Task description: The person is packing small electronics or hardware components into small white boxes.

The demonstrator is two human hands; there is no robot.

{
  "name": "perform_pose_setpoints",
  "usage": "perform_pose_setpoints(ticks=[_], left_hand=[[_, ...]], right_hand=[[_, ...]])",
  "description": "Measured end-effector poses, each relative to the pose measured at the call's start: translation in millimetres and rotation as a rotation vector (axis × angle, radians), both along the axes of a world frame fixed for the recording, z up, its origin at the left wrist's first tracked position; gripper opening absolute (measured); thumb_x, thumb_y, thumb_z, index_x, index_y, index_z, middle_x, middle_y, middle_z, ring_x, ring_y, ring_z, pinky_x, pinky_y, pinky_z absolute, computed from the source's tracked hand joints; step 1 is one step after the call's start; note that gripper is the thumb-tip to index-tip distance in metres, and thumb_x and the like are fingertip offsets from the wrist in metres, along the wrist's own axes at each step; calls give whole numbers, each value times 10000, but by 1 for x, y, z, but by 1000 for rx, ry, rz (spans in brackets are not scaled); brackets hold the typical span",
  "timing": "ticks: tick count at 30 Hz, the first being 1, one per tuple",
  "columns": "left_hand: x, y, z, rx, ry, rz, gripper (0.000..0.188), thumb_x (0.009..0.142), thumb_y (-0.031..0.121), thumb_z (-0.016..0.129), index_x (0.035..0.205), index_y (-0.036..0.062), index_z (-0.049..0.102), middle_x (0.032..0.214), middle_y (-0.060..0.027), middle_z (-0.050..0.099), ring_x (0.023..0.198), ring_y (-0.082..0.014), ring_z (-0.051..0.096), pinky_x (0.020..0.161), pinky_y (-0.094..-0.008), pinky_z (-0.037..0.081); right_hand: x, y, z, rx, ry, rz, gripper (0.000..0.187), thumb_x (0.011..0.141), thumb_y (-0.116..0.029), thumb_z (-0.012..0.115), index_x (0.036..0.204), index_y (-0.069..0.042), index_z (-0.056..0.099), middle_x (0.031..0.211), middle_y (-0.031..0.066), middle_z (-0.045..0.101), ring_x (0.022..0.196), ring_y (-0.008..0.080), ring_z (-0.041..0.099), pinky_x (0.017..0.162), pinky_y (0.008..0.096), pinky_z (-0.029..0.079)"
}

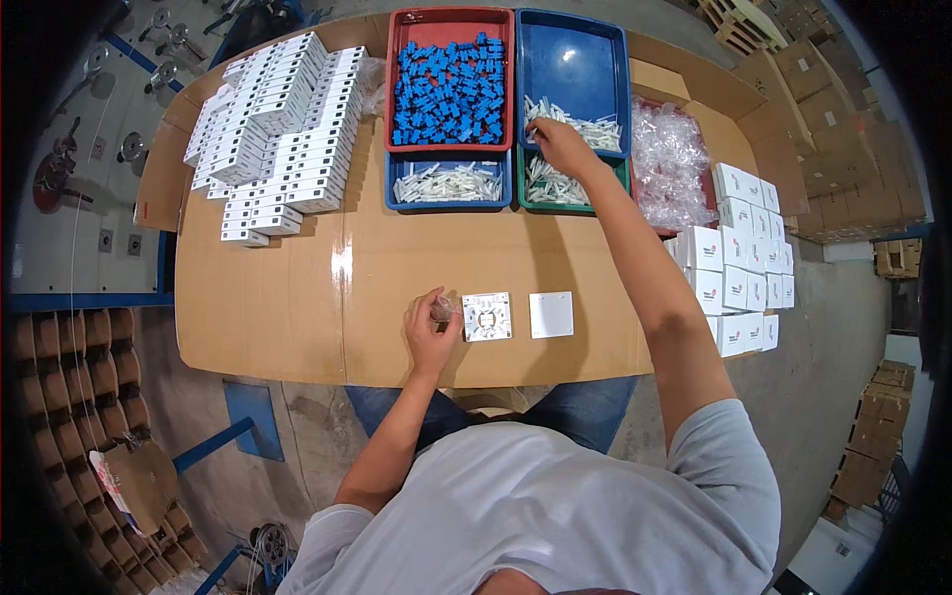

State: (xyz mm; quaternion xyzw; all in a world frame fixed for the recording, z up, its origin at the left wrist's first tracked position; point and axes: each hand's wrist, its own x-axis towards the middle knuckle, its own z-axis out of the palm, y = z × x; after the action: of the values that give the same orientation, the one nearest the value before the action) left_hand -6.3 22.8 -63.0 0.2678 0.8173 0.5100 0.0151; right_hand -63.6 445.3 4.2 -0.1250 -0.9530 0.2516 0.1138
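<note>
My left hand (pixel 430 335) rests on the cardboard surface with its fingers curled around a small clear plastic bag (pixel 442 307). Just right of it lies a square white plate with cut-outs and a round middle (pixel 487 317). Beside that plate is a plain white square cover (pixel 551 314), lying flat. My right arm stretches far forward, and my right hand (pixel 561 145) is at the front of the far blue tray (pixel 572 61), its fingertips closed among small white stick-like parts (pixel 601 133). What those fingers pinch is too small to make out.
A red tray (pixel 394 79) of blue pieces stands left of the far blue tray. Nearer are a blue tray (pixel 451 206) and a green tray (pixel 555 207) of white parts. Stacked white boxes flank the trays left (pixel 288 119) and right (pixel 739 268), with clear bags (pixel 672 164) at right.
</note>
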Motion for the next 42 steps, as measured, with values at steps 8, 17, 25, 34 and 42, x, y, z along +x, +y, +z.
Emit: perform_pose_setpoints(ticks=[8, 17, 25, 34, 42], left_hand=[[0, -1, -8, 4, -42, -10, 457, 764, 139, 793, 1199, 71, 672, 965, -74, 647, 841, -236, 607, 829, -375, 453], [0, -1, -2, 10, -23, -18, 444, 812, 91, 743, 1248, 63, 666, 981, -81, 649, 858, -255, 606, 823, -380, 473], [-4, -7, -8, 244, -339, -36, 342, 1073, 252, 522, 1305, 23, 625, 980, -21, 602, 897, -94, 556, 769, -279, 474], [20, 9, 106, 782, -1173, -177, 609, 1110, 482, 300, 1375, -10, 542, 1045, -29, 597, 875, -147, 564, 847, -304, 465], [32, 5, 169, 971, -1477, -639, 616, 1107, 481, 306, 1385, -18, 538, 1070, -34, 628, 901, -162, 605, 865, -325, 478]], right_hand=[[6, 17, -4, -93, 60, -95, 248, 902, 6, 611, 1141, 12, 675, 985, 180, 699, 869, 260, 689, 795, 344, 527], [44, -2, 4, -1615, 467, -344, 161, 1012, -58, 593, 1087, 80, 626, 1022, 118, 665, 937, 176, 625, 850, 276, 528], [96, -44, 11, -1844, 538, -354, 191, 1000, -71, 630, 1151, 46, 622, 1063, 107, 674, 952, 176, 651, 880, 266, 549], [150, -150, 78, -1616, 373, -354, 234, 980, -142, 693, 1172, -8, 672, 970, 41, 679, 753, 97, 594, 681, 237, 504], [170, -220, 138, -1126, 206, -208, 223, 948, -100, 715, 1137, 17, 731, 908, 43, 732, 691, 39, 539, 624, 206, 440]])
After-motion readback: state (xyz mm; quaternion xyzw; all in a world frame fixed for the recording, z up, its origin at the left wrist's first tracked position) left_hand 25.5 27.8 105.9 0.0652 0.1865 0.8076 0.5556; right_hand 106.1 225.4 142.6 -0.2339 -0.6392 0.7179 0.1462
